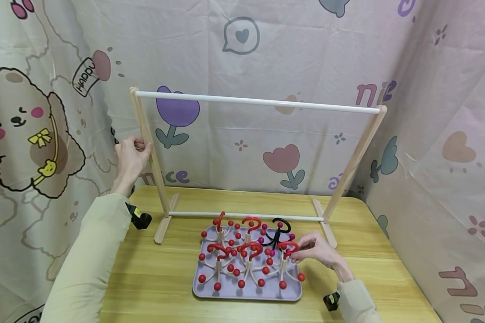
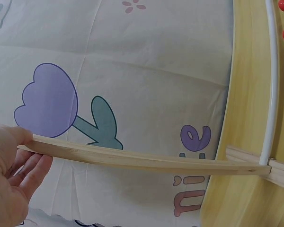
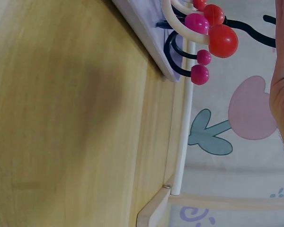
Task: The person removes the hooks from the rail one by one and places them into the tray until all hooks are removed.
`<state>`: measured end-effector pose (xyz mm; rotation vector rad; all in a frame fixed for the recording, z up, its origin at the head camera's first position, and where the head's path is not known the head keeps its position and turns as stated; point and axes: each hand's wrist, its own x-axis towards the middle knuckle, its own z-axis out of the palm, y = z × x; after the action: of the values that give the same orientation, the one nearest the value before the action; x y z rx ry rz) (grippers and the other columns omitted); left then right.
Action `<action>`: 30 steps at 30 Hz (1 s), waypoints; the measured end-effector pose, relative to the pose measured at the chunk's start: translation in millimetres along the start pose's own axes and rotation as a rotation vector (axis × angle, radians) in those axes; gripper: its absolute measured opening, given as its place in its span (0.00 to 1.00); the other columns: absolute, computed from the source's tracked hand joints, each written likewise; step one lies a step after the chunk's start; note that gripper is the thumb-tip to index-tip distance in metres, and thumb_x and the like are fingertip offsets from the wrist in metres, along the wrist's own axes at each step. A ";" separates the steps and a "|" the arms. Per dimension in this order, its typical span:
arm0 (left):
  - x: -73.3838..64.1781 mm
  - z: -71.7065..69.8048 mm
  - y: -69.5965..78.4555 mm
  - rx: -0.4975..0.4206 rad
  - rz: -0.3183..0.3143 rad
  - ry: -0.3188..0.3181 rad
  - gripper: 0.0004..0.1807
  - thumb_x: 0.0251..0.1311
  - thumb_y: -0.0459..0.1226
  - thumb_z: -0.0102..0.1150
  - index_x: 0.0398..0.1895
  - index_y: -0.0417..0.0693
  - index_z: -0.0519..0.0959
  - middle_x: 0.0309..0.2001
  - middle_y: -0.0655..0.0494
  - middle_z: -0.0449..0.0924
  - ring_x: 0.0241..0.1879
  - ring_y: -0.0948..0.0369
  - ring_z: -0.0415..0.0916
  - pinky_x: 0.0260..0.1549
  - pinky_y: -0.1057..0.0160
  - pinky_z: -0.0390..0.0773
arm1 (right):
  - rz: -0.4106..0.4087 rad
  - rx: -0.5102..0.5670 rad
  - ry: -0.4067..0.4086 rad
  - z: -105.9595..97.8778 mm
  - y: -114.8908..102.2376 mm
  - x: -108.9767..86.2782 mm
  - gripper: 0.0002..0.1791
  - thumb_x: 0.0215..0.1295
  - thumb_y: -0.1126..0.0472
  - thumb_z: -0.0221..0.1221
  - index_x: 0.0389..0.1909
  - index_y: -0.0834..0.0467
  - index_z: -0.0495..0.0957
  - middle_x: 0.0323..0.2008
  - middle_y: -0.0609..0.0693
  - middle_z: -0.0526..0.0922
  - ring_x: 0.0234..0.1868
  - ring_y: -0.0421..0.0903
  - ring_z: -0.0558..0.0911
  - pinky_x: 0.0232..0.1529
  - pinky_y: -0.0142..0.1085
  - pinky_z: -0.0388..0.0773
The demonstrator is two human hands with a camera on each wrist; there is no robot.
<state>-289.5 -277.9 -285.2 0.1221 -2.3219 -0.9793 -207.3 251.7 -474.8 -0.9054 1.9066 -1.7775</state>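
Observation:
My left hand (image 1: 132, 157) grips the left wooden post (image 2: 132, 159) of a standing rack, thumb on one side and fingers on the other in the left wrist view. On a pale purple tray (image 1: 246, 294) stand several multi-arm hangers with red hooks and red ball tips. One at the back right is a black hanger (image 1: 276, 237) with pink ball tips. My right hand (image 1: 317, 251) pinches the front-right red-hooked hanger (image 1: 284, 265) by its hook. Only part of that hand shows in the right wrist view, its fingertips out of frame.
The rack's white top rail (image 1: 258, 102) spans above the tray, with a white lower rail (image 1: 242, 216) behind it. Its right post (image 1: 353, 163) stands past my right hand. Wooden table (image 1: 153, 278) lies beneath everything. A patterned curtain (image 1: 234, 67) hangs behind and at both sides.

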 end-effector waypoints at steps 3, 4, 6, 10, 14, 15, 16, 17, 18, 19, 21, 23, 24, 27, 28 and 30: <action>0.3 0.3 0.6 -0.004 -0.005 0.001 0.20 0.71 0.40 0.54 0.51 0.28 0.78 0.47 0.31 0.82 0.53 0.41 0.76 0.44 0.63 0.68 | -0.010 0.000 -0.006 0.3 1.9 0.1 0.09 0.60 0.76 0.63 0.36 0.82 0.78 0.31 0.53 0.91 0.31 0.46 0.90 0.33 0.49 0.85; 0.2 0.3 1.0 -0.004 -0.006 0.001 0.20 0.71 0.40 0.54 0.51 0.28 0.78 0.47 0.31 0.81 0.54 0.41 0.75 0.46 0.60 0.69 | -0.005 -0.003 -0.006 0.3 2.6 0.1 0.09 0.60 0.76 0.63 0.36 0.82 0.78 0.32 0.53 0.91 0.31 0.46 0.90 0.34 0.49 0.85; 0.2 0.2 1.4 -0.006 -0.012 -0.004 0.20 0.71 0.40 0.53 0.51 0.28 0.77 0.48 0.31 0.81 0.56 0.40 0.73 0.50 0.54 0.69 | 0.009 -0.011 0.000 0.6 4.2 0.1 0.09 0.59 0.76 0.63 0.37 0.81 0.79 0.32 0.52 0.91 0.31 0.47 0.90 0.34 0.50 0.84; 0.0 0.3 1.5 -0.004 -0.015 -0.007 0.20 0.71 0.40 0.53 0.52 0.29 0.77 0.48 0.31 0.81 0.56 0.40 0.74 0.52 0.51 0.70 | 0.027 -0.022 -0.001 1.5 6.9 -0.3 0.09 0.59 0.76 0.63 0.38 0.80 0.80 0.32 0.52 0.91 0.32 0.50 0.91 0.36 0.55 0.82; 0.3 0.7 0.7 0.005 -0.008 0.004 0.20 0.71 0.40 0.54 0.52 0.29 0.78 0.47 0.31 0.82 0.52 0.41 0.77 0.46 0.59 0.70 | 0.042 -0.031 0.002 2.5 8.2 -0.7 0.09 0.60 0.75 0.63 0.39 0.78 0.81 0.33 0.50 0.91 0.32 0.51 0.90 0.37 0.56 0.82; 0.2 0.7 0.6 0.006 -0.008 0.006 0.20 0.70 0.40 0.54 0.52 0.29 0.78 0.47 0.31 0.82 0.51 0.42 0.77 0.45 0.60 0.69 | 0.038 -0.035 0.002 2.6 8.8 -0.7 0.08 0.60 0.75 0.63 0.38 0.78 0.81 0.33 0.50 0.91 0.32 0.51 0.90 0.36 0.56 0.82; 0.2 0.7 0.4 0.006 -0.008 0.005 0.20 0.70 0.40 0.54 0.51 0.29 0.78 0.47 0.31 0.82 0.52 0.42 0.77 0.44 0.62 0.68 | 0.037 -0.038 0.003 2.7 9.3 -0.7 0.08 0.60 0.75 0.63 0.38 0.77 0.81 0.33 0.50 0.91 0.32 0.50 0.90 0.36 0.55 0.82; 0.2 0.7 0.4 0.005 -0.009 0.005 0.20 0.70 0.40 0.54 0.51 0.29 0.78 0.47 0.31 0.82 0.52 0.42 0.76 0.44 0.63 0.68 | 0.038 -0.039 0.003 2.8 9.7 -0.6 0.08 0.60 0.75 0.63 0.38 0.77 0.81 0.32 0.49 0.91 0.32 0.50 0.90 0.36 0.55 0.82; 0.2 0.8 0.3 0.005 -0.010 0.004 0.20 0.70 0.40 0.54 0.51 0.29 0.78 0.47 0.31 0.82 0.52 0.42 0.76 0.43 0.63 0.68 | 0.044 -0.037 0.005 3.1 10.1 -0.5 0.08 0.60 0.75 0.63 0.38 0.77 0.81 0.32 0.49 0.91 0.32 0.50 0.90 0.36 0.55 0.82; 0.1 0.8 0.4 0.004 -0.011 0.003 0.20 0.70 0.40 0.54 0.51 0.29 0.78 0.47 0.31 0.82 0.52 0.41 0.76 0.43 0.63 0.68 | 0.045 -0.037 0.005 3.2 10.6 -0.3 0.08 0.60 0.75 0.63 0.38 0.77 0.81 0.32 0.49 0.91 0.32 0.50 0.90 0.37 0.55 0.82; 0.1 0.9 0.7 0.001 -0.010 0.002 0.20 0.70 0.40 0.54 0.51 0.29 0.78 0.47 0.31 0.82 0.53 0.41 0.76 0.44 0.62 0.68 | 0.048 -0.041 0.008 3.4 11.7 -0.2 0.09 0.60 0.74 0.63 0.38 0.78 0.81 0.32 0.50 0.91 0.32 0.50 0.90 0.36 0.55 0.82; 0.0 0.9 0.8 -0.001 -0.008 0.001 0.20 0.70 0.40 0.54 0.51 0.29 0.78 0.47 0.31 0.82 0.53 0.41 0.75 0.46 0.59 0.69 | 0.057 -0.042 0.014 3.8 12.5 -0.1 0.09 0.60 0.74 0.64 0.38 0.79 0.80 0.32 0.51 0.91 0.32 0.49 0.90 0.36 0.55 0.83; 0.0 0.9 0.9 -0.003 -0.008 0.001 0.20 0.70 0.40 0.54 0.51 0.29 0.78 0.47 0.31 0.82 0.54 0.41 0.75 0.48 0.57 0.70 | 0.057 -0.043 0.016 3.9 12.9 -0.2 0.10 0.60 0.74 0.64 0.38 0.79 0.80 0.32 0.53 0.91 0.32 0.49 0.90 0.36 0.54 0.83; -0.3 0.8 1.1 -0.009 -0.007 0.002 0.20 0.70 0.39 0.54 0.52 0.28 0.78 0.48 0.30 0.82 0.55 0.40 0.74 0.53 0.50 0.70 | 0.051 -0.050 0.020 3.6 13.9 -0.6 0.10 0.60 0.74 0.64 0.37 0.80 0.79 0.32 0.59 0.90 0.31 0.48 0.90 0.36 0.54 0.83; -0.3 0.7 1.0 -0.011 -0.006 0.001 0.20 0.70 0.39 0.53 0.52 0.28 0.78 0.48 0.30 0.82 0.56 0.40 0.73 0.54 0.49 0.69 | 0.047 -0.050 0.019 3.3 14.3 -0.8 0.10 0.60 0.75 0.63 0.37 0.81 0.79 0.32 0.61 0.90 0.31 0.47 0.90 0.36 0.54 0.83; -0.4 0.7 0.9 -0.012 -0.006 0.002 0.20 0.70 0.39 0.53 0.52 0.28 0.78 0.48 0.30 0.82 0.56 0.40 0.73 0.54 0.49 0.69 | 0.047 -0.050 0.016 2.5 15.1 -1.3 0.10 0.60 0.75 0.63 0.37 0.81 0.79 0.32 0.64 0.89 0.31 0.47 0.90 0.36 0.54 0.83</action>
<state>-289.4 -276.7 -285.2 0.1253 -2.3144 -0.9953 -207.6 250.6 -490.1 -0.8589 1.9735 -1.7229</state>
